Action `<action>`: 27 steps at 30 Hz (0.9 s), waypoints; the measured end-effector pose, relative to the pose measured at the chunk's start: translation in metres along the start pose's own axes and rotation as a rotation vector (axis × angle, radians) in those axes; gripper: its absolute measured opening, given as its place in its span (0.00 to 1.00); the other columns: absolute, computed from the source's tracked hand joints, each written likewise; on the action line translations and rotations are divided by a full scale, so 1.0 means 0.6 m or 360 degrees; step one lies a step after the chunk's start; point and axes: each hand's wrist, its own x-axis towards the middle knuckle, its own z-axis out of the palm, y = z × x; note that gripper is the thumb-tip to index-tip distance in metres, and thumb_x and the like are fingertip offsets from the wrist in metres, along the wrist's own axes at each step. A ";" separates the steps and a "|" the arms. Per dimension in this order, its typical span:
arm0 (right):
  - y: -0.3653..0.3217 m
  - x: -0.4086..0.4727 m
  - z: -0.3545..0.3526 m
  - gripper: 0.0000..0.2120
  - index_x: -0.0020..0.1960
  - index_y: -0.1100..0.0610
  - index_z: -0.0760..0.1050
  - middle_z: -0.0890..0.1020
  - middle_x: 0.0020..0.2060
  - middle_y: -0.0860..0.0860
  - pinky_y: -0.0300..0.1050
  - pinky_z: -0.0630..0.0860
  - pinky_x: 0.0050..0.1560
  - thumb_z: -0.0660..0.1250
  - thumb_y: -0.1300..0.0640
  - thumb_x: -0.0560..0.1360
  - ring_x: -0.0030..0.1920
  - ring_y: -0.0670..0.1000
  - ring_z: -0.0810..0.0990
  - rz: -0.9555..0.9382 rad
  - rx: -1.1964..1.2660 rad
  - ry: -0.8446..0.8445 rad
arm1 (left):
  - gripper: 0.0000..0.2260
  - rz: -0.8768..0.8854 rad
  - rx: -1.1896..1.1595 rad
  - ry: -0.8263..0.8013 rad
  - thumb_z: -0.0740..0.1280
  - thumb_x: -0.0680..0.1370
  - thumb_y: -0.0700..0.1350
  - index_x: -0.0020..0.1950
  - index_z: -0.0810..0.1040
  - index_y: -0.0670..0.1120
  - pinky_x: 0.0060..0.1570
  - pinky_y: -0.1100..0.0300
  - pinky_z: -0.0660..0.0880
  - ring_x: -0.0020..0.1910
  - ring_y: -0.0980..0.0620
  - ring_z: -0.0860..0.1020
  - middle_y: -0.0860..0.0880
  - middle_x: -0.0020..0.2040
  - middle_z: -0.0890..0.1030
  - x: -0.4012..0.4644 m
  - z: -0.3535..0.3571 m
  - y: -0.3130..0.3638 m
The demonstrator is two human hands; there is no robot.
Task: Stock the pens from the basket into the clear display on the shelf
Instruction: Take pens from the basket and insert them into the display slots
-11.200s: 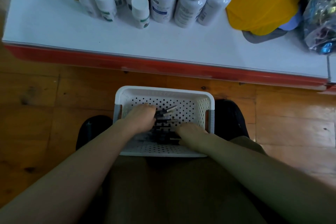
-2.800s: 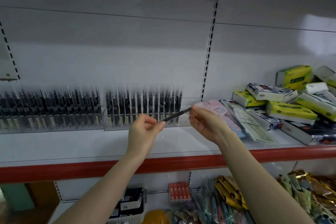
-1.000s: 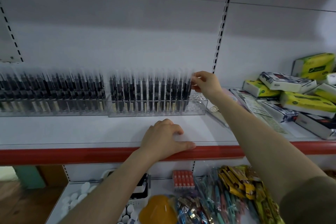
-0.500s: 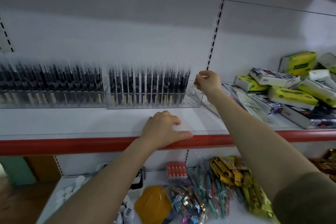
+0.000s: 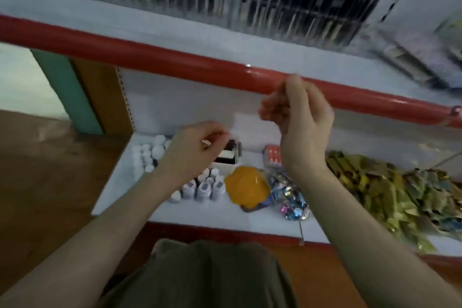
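Both hands hang in mid-air in front of the shelving, and neither carries a pen. The left hand (image 5: 193, 147) is lower, in front of the bottom shelf, its fingers loosely curled with nothing between them; motion blur keeps the fingertips from being read exactly. The right hand (image 5: 300, 117) is raised higher, its fingers bent and bunched near the thumb just below the red shelf edge (image 5: 150, 55), and it too appears to hold nothing, though blur softens the fingertips.

The pens (image 5: 287, 0) stand upright in close rows inside the clear display (image 5: 250, 20) at the back of the upper shelf (image 5: 125, 25), above and beyond both hands. They are heavily smeared by camera motion, so single pens cannot be told apart. The basket does not show clearly in this view.

On the lower shelf (image 5: 212, 210) a cluster of white bottles (image 5: 202, 189) stands near the left hand's wrist, with more white caps further left. Just beside the bottles lies a yellow-orange item (image 5: 246, 189), then shiny wrapped sweets (image 5: 290, 197), and a heap of gold and green packets (image 5: 390, 195) to the right. A small red pack (image 5: 272, 156) sits behind the sweets. A brown wooden floor (image 5: 45, 182) shows at left.
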 end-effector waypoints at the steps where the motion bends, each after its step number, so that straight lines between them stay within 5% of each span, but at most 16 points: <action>1: 0.044 -0.031 0.014 0.11 0.38 0.56 0.75 0.79 0.28 0.49 0.44 0.76 0.36 0.61 0.57 0.78 0.32 0.49 0.79 0.0078 -0.0062 -0.0106 | 0.07 -0.0150 0.0091 -0.0048 0.66 0.76 0.45 0.47 0.80 0.43 0.37 0.76 0.69 0.34 0.67 0.76 0.51 0.38 0.80 -0.025 -0.003 -0.042; 5: 0.223 -0.131 0.034 0.10 0.38 0.56 0.76 0.80 0.30 0.48 0.44 0.78 0.38 0.62 0.60 0.78 0.34 0.50 0.79 0.0535 -0.0294 -0.0411 | 0.07 -0.0634 0.0341 -0.0295 0.64 0.78 0.43 0.51 0.80 0.43 0.45 0.57 0.73 0.45 0.45 0.80 0.42 0.46 0.82 -0.130 0.016 -0.201; 12: 0.518 -0.275 -0.040 0.08 0.47 0.63 0.74 0.79 0.37 0.57 0.41 0.78 0.38 0.59 0.61 0.80 0.37 0.52 0.79 0.1774 -0.0829 -0.0586 | 0.12 -0.1078 0.0392 -0.0880 0.62 0.79 0.44 0.60 0.75 0.40 0.51 0.55 0.73 0.52 0.46 0.77 0.42 0.54 0.79 -0.298 0.142 -0.398; 19: 0.702 -0.400 -0.099 0.11 0.51 0.69 0.77 0.81 0.41 0.62 0.53 0.80 0.50 0.61 0.61 0.79 0.43 0.55 0.82 0.1968 -0.1509 -0.1127 | 0.14 -0.0877 0.0648 -0.1695 0.60 0.80 0.40 0.65 0.69 0.41 0.57 0.52 0.72 0.58 0.45 0.74 0.42 0.61 0.73 -0.425 0.274 -0.534; 23: 0.741 -0.453 -0.108 0.12 0.51 0.70 0.76 0.77 0.42 0.66 0.47 0.75 0.43 0.62 0.60 0.78 0.37 0.55 0.75 0.1922 -0.1678 -0.1616 | 0.16 -0.0690 0.0837 -0.1853 0.65 0.77 0.45 0.63 0.70 0.45 0.56 0.54 0.70 0.58 0.47 0.72 0.45 0.60 0.74 -0.473 0.316 -0.576; 27: 0.766 -0.481 -0.119 0.06 0.54 0.62 0.73 0.77 0.50 0.57 0.46 0.72 0.46 0.63 0.62 0.77 0.48 0.53 0.76 0.1680 -0.1855 -0.1915 | 0.20 -0.0559 0.0943 -0.1886 0.67 0.75 0.48 0.65 0.68 0.45 0.62 0.53 0.66 0.63 0.46 0.68 0.45 0.63 0.71 -0.487 0.324 -0.591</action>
